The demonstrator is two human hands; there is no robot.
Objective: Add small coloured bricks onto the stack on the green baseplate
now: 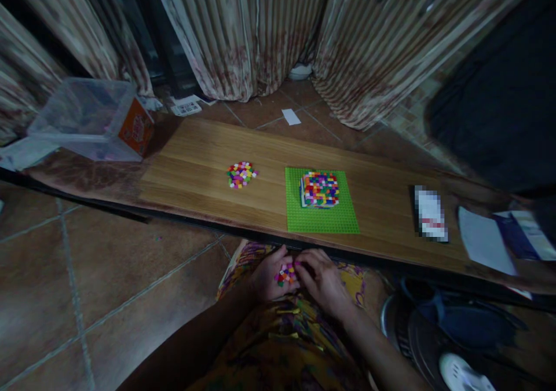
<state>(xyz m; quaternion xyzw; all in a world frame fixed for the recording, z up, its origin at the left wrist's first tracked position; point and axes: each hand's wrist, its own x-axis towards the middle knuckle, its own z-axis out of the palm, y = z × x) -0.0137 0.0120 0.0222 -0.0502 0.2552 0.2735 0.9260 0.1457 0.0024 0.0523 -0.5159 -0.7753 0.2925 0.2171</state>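
My left hand [267, 278] is cupped palm up in front of the table edge, holding a small heap of colourful toy bricks [285, 275]. Right beside it, my right hand [321, 281] has thumb and fingertips pinched over the heap, with what looks like a small pink brick [297, 263] at their tips. On the table ahead, a green baseplate [321, 222] carries a block built of many-coloured bricks [320, 189], its top a mixed pattern and its lower side partly white. A loose pile of bricks [241, 174] lies to the left of the baseplate.
A clear plastic box [82, 142] with an orange label stands at the table's left end. To the right lie a dark-edged, pixelated flat object [430, 214] and papers [484, 240]. A dark round object [434, 333] stands below right. Curtains [243, 37] hang behind.
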